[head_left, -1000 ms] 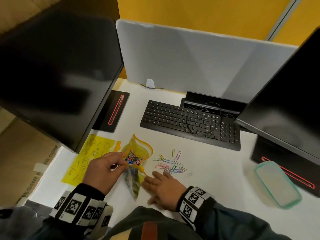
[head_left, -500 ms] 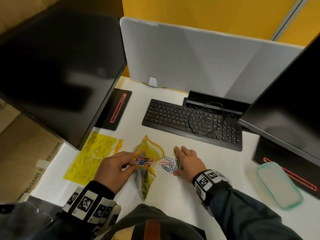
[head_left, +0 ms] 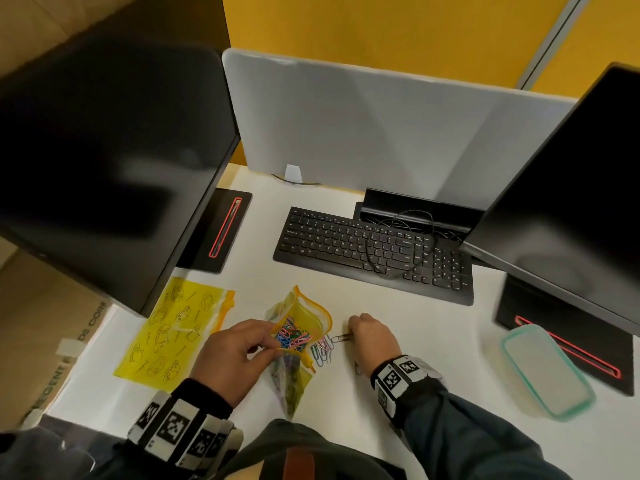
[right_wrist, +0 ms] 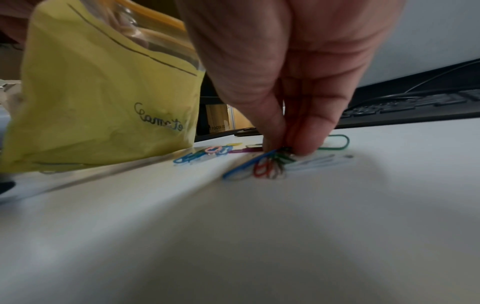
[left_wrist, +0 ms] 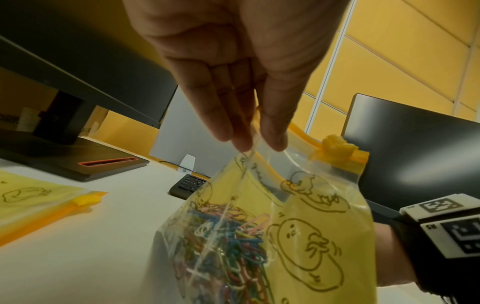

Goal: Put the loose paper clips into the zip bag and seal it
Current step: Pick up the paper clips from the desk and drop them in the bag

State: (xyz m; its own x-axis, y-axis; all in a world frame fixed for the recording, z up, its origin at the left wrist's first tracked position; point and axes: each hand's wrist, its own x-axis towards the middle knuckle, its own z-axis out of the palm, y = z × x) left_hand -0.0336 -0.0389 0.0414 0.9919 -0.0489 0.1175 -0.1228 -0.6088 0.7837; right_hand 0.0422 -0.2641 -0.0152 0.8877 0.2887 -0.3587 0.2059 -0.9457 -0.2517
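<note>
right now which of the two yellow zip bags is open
The yellow cartoon-print zip bag pinched by the left hand, holding coloured clips, gapes open. The flat yellow zip bag lies alone by the left monitor.

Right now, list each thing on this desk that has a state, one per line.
zip bag: mouth open, unsealed, partly filled
left hand: pinches bag's rim
right hand: pinches clips on the desk
loose paper clips: on the desk beside the bag
second yellow bag: flat
teal-rimmed container: lid on
monitors: dark

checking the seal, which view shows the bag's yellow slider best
Left wrist: the slider sits sharp at the end of the zip bag track. Head view shows it small; the right wrist view doesn't clearly show it.
</note>
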